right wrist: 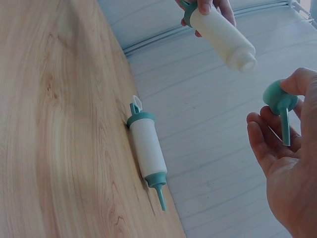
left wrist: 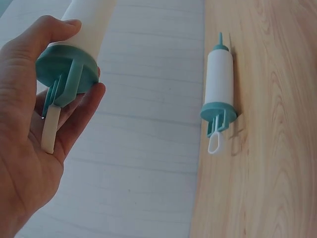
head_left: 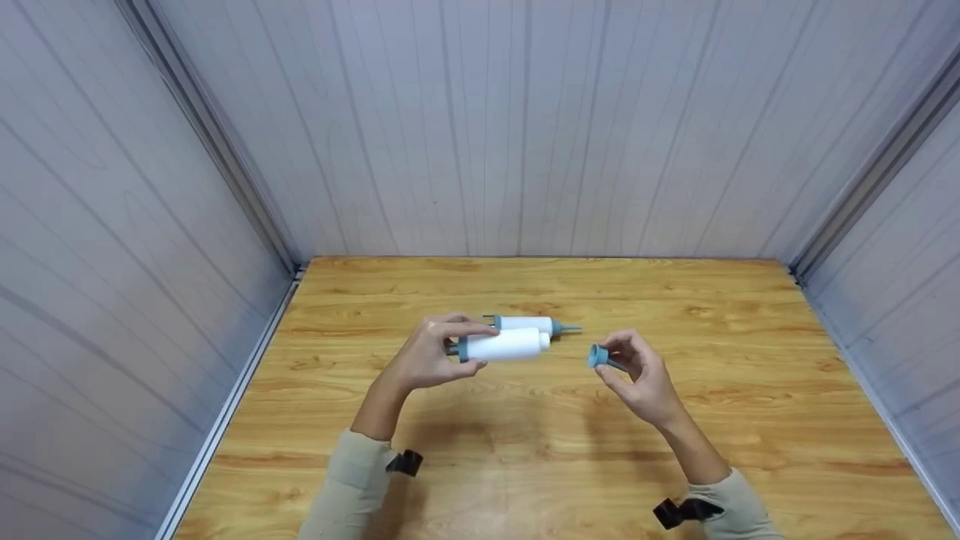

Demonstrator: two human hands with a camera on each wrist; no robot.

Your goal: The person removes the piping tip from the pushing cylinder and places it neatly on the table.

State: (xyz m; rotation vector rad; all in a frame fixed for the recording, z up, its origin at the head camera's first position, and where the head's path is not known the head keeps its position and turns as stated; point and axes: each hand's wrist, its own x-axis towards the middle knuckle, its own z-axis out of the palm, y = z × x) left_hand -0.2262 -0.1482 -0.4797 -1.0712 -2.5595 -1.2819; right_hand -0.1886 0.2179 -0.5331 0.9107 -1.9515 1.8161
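Observation:
My left hand grips a white syringe-like bottle round its teal end cap, holding it sideways above the table. The loop handle behind that cap points into the palm. The bottle's bare white neck faces my right hand. Between thumb and fingers, my right hand pinches a teal nozzle cap. Its wide mouth is turned toward the bottle, and its thin spout points back toward the palm. A gap separates cap and neck.
A second white bottle lies on the wooden table behind the held one, with its teal nozzle fitted and pointing right in the head view. Pale panel walls enclose the table at the back and both sides.

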